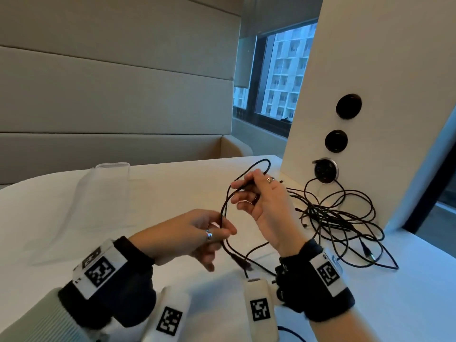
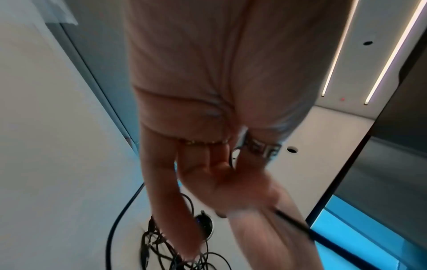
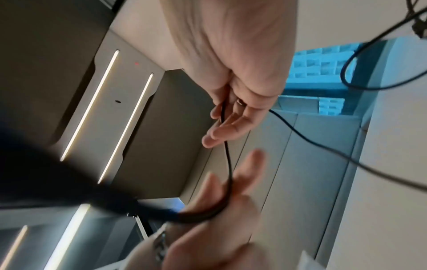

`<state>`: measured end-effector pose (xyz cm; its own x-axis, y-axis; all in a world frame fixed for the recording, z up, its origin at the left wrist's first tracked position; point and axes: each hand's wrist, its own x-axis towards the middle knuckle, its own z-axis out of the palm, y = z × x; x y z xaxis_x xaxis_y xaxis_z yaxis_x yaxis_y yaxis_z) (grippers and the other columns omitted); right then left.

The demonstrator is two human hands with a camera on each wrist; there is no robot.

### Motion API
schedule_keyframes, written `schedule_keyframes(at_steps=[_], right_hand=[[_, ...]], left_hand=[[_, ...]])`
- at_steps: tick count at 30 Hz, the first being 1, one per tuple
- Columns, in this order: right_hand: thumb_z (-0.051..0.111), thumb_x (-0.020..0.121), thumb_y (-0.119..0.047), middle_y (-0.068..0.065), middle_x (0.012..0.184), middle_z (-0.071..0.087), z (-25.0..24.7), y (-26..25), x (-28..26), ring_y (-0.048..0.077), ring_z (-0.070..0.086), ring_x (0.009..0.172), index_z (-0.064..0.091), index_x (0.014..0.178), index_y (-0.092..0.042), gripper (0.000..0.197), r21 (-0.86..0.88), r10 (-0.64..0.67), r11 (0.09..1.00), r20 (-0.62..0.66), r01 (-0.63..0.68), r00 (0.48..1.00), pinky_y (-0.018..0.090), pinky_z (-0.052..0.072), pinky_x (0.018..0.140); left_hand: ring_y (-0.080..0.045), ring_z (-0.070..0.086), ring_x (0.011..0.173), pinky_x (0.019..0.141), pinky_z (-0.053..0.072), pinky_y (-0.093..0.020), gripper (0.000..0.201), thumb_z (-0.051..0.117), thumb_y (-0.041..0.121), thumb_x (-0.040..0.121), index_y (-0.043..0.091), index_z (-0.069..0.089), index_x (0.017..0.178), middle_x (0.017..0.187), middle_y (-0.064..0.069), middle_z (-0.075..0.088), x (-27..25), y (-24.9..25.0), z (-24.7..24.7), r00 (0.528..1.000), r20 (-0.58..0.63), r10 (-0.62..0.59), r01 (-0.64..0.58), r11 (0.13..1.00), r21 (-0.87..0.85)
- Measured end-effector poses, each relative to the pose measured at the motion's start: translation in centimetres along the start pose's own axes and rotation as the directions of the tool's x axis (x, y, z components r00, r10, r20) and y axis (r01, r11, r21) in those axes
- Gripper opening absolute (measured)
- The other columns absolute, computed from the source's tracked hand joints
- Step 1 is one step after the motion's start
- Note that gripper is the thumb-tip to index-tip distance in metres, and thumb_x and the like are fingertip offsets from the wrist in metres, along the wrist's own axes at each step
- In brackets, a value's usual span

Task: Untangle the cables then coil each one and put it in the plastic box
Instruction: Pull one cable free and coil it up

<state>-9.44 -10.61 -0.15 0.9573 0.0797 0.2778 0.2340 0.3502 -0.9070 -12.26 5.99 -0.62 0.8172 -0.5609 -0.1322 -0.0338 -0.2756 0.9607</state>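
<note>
Wrist bands (image 1: 98, 267) with square black-and-white coded markers sit nearest the lens; no readable words, brands or labels anywhere in view.

Left hand (image 1: 197, 233): thumb and fingertips pinched on the black cable (image 1: 223, 213), low on a loop. Right hand (image 1: 264, 201): raised, thumb and forefinger pinching the same cable near the top of the loop; remaining fingers loosely extended below. The loop spans between the two pinches and arcs above the right fingers.

Tangled cables (image 1: 340, 218): heaped on the white table (image 1: 172, 193) just beyond the right fingers, one strand running up to a round socket (image 1: 325, 170) in the white panel. Plastic box (image 1: 103, 193): clear, beyond the left fingers, well apart from the heap; no cable visible inside.

Judgement on handling: cable is thin, light and limp, holds no shape, likely to snag on neighbouring strands. Best taken near a plug end, then fed through a light pinch. Coiling not yet begun; untangling in progress.
</note>
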Motion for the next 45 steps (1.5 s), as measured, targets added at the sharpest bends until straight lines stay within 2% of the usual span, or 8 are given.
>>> schedule_keyframes(at_steps=[8, 11, 16, 21, 27, 33, 37, 45], right_hand=[[0.04, 0.096, -0.043, -0.002, 0.049, 0.059, -4.5, -0.4, -0.1, 0.003, 0.045, 0.033, 0.057, 0.062, -0.013, 0.049, -0.854, 0.079, 0.496, -0.137, -0.158, 0.987, 0.017, 0.037, 0.045], [0.04, 0.096, -0.04, -0.004, 0.049, 0.059, -4.2, -0.6, -0.3, 0.005, 0.05, 0.039, 0.059, 0.065, -0.015, 0.044, -0.806, 0.013, 0.59, -0.043, -0.042, 0.999, 0.013, 0.039, 0.044], [0.05, 0.085, -0.049, -0.018, 0.126, 0.053, -2.4, 0.5, -0.5, -0.006, 0.045, 0.116, 0.046, 0.128, -0.037, 0.044, -0.829, -0.063, 0.473, 0.306, 0.298, 0.95, 0.014, 0.038, 0.094], [0.038, 0.1, -0.019, -0.012, 0.05, 0.042, -1.8, 0.9, -0.8, 0.008, 0.043, 0.046, 0.059, 0.081, -0.019, 0.028, -0.671, 0.058, 0.724, 0.292, 0.161, 0.955, 0.021, 0.046, 0.056], [0.037, 0.1, -0.031, -0.011, 0.053, 0.036, -0.7, 0.4, -1.6, 0.001, 0.038, 0.044, 0.064, 0.087, -0.031, 0.029, -0.807, 0.165, 0.536, 0.389, 0.249, 0.906, 0.011, 0.03, 0.048], [0.04, 0.098, -0.036, -0.024, 0.056, 0.052, 1.6, -0.5, -3.8, -0.001, 0.046, 0.055, 0.068, 0.095, -0.022, 0.031, -0.773, 0.404, 0.53, 0.591, 0.349, 0.698, 0.011, 0.034, 0.058], [0.051, 0.095, -0.027, -0.011, 0.056, 0.054, 1.3, -0.9, -3.6, 0.003, 0.05, 0.054, 0.062, 0.068, -0.026, 0.028, -0.667, 0.063, 0.608, 0.581, 0.431, 0.811, 0.014, 0.035, 0.056], [0.066, 0.078, -0.035, 0.004, 0.067, 0.063, -0.3, 0.2, -1.5, 0.019, 0.051, 0.064, 0.065, 0.07, -0.026, 0.012, -0.577, -0.379, 0.714, 0.157, 0.396, 0.912, 0.018, 0.042, 0.063]], left_hand=[[-0.016, 0.052, 0.055, 0.064, 0.054, -0.038, 0.034, 0.035, 0.021, 0.101, 0.009, 0.05, 0.073, 0.062, -0.004, 0.046, 0.3, 0.0, -2.3, 0.941, -0.339, 0.006, -0.084, 0.973, -0.216], [-0.01, 0.025, 0.042, 0.049, 0.045, -0.028, 0.031, 0.034, 0.021, 0.101, 0.011, 0.05, 0.077, 0.053, 0.004, 0.027, 0.5, -0.2, -2.1, 0.922, -0.386, 0.012, -0.104, 0.971, -0.217], [-0.011, 0.019, 0.049, 0.05, 0.018, -0.023, 0.034, 0.037, 0.028, 0.1, 0.013, 0.057, 0.077, 0.052, 0.007, 0.026, 0.5, 0.1, -1.4, 0.932, -0.356, 0.068, -0.134, 0.977, -0.163], [-0.009, 0.025, 0.049, 0.056, 0.026, -0.025, 0.026, 0.045, 0.028, 0.091, 0.014, 0.058, 0.072, 0.055, 0.006, 0.031, -0.2, 1.1, -2.1, 0.945, -0.31, 0.1, -0.233, 0.872, -0.43], [-0.014, 0.07, 0.074, 0.066, 0.058, -0.028, 0.046, 0.036, 0.019, 0.098, 0.008, 0.074, 0.075, 0.086, -0.006, 0.072, -0.3, 1.8, -2.3, 0.857, -0.452, 0.248, -0.501, 0.607, -0.617], [-0.014, 0.059, 0.116, 0.1, 0.046, -0.031, 0.032, 0.032, 0.013, 0.1, 0.004, 0.063, 0.099, 0.122, -0.005, 0.064, 0.5, 0.7, -1.8, 0.794, -0.492, 0.356, -0.535, 0.794, -0.288], [-0.008, 0.066, 0.072, 0.065, 0.049, -0.014, 0.024, 0.036, 0.012, 0.099, 0.01, 0.059, 0.092, 0.089, 0.001, 0.07, 0.5, -0.3, -1.5, 0.843, -0.346, 0.413, -0.301, 0.894, 0.334], [-0.01, 0.028, 0.041, 0.047, 0.017, -0.025, 0.034, 0.052, 0.04, 0.089, 0.014, 0.072, 0.08, 0.041, 0.003, 0.044, -0.9, 0.8, -1.0, 0.973, 0.014, 0.231, -0.229, 0.969, -0.094]])
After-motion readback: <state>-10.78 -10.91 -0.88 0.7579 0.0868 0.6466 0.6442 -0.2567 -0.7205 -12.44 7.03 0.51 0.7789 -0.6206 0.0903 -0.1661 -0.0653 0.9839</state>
